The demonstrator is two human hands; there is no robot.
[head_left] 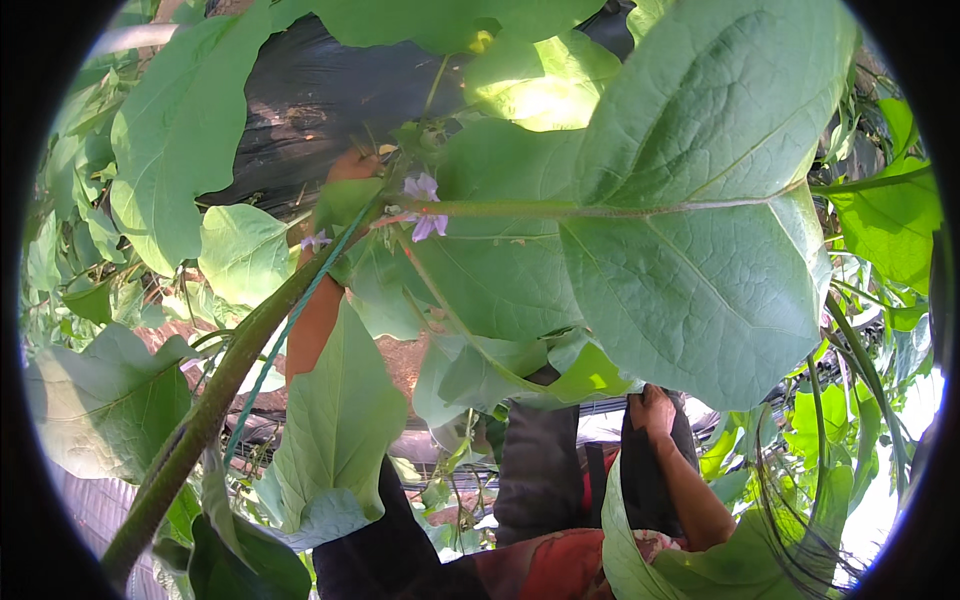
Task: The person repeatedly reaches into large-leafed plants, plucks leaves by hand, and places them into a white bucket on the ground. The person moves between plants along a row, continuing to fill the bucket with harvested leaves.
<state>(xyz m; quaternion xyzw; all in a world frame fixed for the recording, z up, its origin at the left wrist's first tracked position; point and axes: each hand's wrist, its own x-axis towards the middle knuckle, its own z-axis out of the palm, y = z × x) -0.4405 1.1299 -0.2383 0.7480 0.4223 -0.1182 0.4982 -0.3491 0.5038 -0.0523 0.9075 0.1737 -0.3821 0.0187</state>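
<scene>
My left hand point(355, 163) reaches up behind the stem and leaves of a plant that looks like an eggplant. Leaves hide most of its fingers, so its grip does not show. A thick green stem point(247, 337) slants up from the lower left, with green twine point(298, 309) running along it. Pale purple flowers point(424, 206) hang at its upper end, close to my left hand. My right hand point(654, 412) is down by my dark trousers point(538, 472), fingers curled. A large leaf point(697, 300) covers its far side, and I cannot tell whether it holds anything.
Broad leaves crowd the view, including one at upper left point(176, 142) and one by my left forearm point(337, 420). Black plastic sheeting point(330, 90) covers the ground beyond. Bare brown soil point(397, 364) shows between leaves. Thin dark strands point(780, 502) hang at lower right.
</scene>
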